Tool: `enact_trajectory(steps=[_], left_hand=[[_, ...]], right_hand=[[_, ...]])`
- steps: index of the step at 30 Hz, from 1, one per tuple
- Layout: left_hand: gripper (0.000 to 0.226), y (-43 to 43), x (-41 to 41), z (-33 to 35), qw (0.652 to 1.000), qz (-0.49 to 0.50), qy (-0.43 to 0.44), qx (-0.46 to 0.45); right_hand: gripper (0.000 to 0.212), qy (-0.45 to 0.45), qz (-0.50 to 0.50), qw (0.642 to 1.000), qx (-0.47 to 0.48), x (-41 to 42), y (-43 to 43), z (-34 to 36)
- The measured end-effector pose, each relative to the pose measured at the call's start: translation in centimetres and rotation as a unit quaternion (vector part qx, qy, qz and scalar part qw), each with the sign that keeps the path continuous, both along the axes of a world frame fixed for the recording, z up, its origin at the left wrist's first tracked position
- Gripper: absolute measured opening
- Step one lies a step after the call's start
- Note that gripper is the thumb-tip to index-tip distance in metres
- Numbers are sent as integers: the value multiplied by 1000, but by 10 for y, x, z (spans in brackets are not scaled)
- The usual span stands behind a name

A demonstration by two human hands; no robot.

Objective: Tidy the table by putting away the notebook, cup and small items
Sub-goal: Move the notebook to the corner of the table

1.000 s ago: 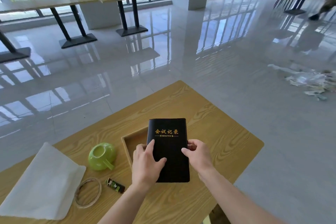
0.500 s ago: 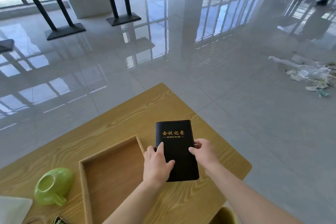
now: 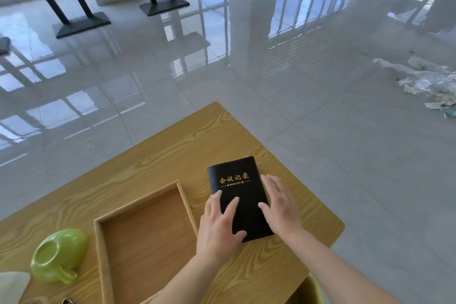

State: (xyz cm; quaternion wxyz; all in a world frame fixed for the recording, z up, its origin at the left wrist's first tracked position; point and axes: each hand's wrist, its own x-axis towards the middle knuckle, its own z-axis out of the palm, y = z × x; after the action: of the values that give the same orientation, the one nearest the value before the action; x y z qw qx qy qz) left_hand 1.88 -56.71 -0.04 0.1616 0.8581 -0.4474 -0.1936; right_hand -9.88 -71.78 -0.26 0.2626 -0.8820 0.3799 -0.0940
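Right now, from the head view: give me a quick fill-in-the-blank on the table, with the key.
1. The black notebook lies to the ____ of the wooden tray.
2. The tray holds ____.
3. The cup, lying on its side, is ____ in colour.
4. The left hand and right hand both rest on the ____.

Missing words: right; nothing; green; notebook

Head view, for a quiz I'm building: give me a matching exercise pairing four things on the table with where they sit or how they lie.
Things:
1. notebook
2. cup
3. tray
4. left hand

States:
A. lying on its side, left of the tray
B. empty, open side up
C. flat on the table, right of the tray
D. resting on the notebook's near left part

Pairs: 1-C, 2-A, 3-B, 4-D
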Motion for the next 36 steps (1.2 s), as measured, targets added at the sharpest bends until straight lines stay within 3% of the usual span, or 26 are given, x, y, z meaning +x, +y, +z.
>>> enact_trajectory(steps=[2,4,7,16,21,36], left_hand=[[86,4,4,-5,995,-87,-42,3],[85,6,8,-11,990,-127,-62,14],[84,4,8,-17,987,-139,-78,22],[83,-42,10,-14,990,-110,-78,45],[83,-67,19,-16,991,-87,-85,57],[81,-128,61,-18,991,-39,-106,71]], right_hand=[[70,26,119,990,-72,-10,10,-3],[60,55,169,980,-84,-17,20,-8],[48,72,160,982,-73,-21,24,-17],[44,89,126,987,-43,9,-18,-16],[61,96,142,984,-38,31,-47,-11],[54,116,178,975,-70,100,-108,-9]])
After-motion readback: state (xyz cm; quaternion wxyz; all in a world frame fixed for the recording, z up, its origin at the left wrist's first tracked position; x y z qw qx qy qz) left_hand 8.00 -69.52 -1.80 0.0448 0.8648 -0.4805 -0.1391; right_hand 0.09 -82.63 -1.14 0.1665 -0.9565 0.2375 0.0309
